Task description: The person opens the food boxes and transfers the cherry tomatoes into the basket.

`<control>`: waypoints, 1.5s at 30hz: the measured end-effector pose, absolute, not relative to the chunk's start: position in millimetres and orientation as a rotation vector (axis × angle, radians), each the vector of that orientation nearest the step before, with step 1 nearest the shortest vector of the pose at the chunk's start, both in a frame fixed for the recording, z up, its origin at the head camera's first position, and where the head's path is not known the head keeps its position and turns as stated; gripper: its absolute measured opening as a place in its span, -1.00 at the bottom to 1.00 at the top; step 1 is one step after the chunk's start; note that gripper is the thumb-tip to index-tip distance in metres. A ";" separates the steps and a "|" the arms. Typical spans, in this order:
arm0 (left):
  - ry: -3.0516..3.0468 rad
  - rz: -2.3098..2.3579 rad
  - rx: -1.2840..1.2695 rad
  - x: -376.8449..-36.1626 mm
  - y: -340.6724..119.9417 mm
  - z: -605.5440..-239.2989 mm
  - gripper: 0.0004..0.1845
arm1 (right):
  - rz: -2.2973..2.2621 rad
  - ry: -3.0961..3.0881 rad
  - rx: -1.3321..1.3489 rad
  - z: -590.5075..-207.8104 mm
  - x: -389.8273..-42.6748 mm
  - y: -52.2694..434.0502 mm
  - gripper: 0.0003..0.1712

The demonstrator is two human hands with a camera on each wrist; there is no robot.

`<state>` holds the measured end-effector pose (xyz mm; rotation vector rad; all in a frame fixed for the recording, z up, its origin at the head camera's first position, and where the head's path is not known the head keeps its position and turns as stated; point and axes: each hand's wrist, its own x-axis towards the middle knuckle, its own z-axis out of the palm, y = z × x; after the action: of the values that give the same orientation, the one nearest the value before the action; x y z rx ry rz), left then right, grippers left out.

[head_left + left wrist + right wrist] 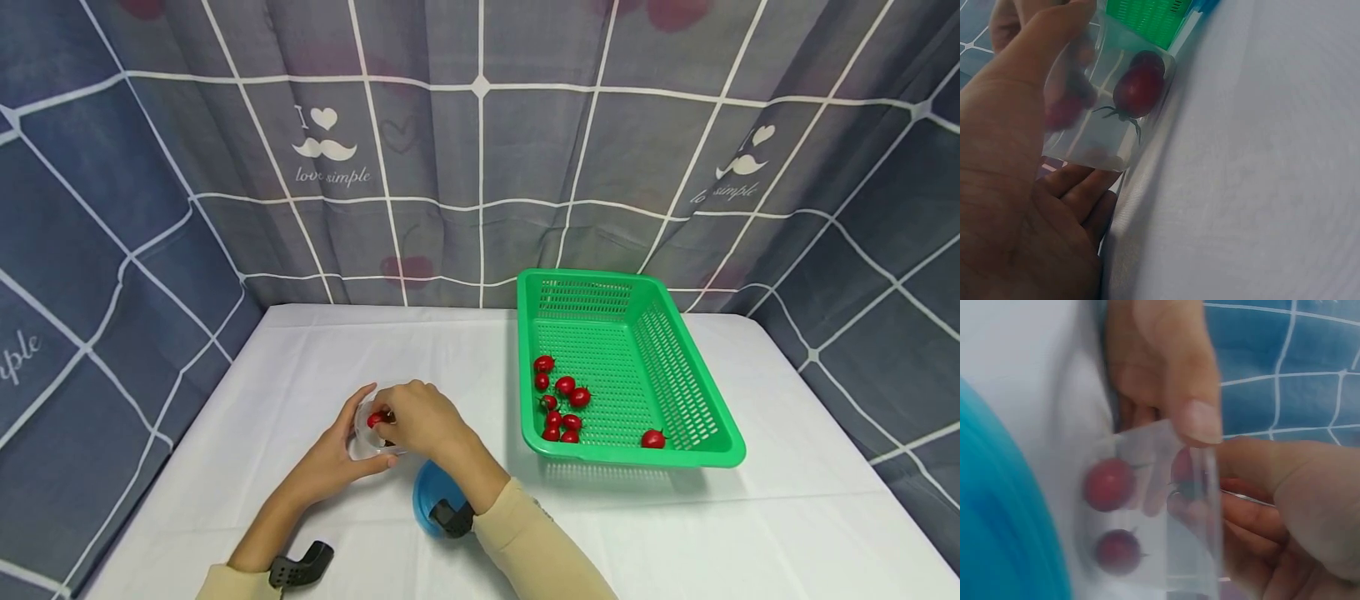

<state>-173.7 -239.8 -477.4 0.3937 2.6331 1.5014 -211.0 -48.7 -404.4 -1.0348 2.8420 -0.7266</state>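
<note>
The curtain (480, 167) reads "I love simple". At lower left of the head view, the left hand (330, 458) grips a clear container (369, 433) on the bench (750, 517); the right hand (420, 417) fingers pinch a tomato (375, 419) inside. The green basket (697, 392) holds nine tomatoes (564, 404).

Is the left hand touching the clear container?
Touching: the left wrist view shows the left hand with its thumb wrapped against the clear container.

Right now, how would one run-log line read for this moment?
left hand: holds clear cup | right hand: at cup mouth | cup: cherry tomatoes | green basket: more tomatoes
</note>
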 end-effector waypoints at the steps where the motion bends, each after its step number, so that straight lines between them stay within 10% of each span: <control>1: 2.635 1.501 0.394 -173.6 -239.8 -477.5 0.18 | -0.744 2.843 -1.036 -402.1 -210.8 -47.4 -0.78; 45: 2.716 1.441 0.357 -173.3 -236.7 -478.3 0.20 | -1.424 2.938 -0.800 -319.8 -200.7 68.9 -0.82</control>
<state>-173.3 -236.7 -478.3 0.3572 2.7158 1.4415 -200.7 68.9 -319.8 -0.8000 2.9382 -1.4237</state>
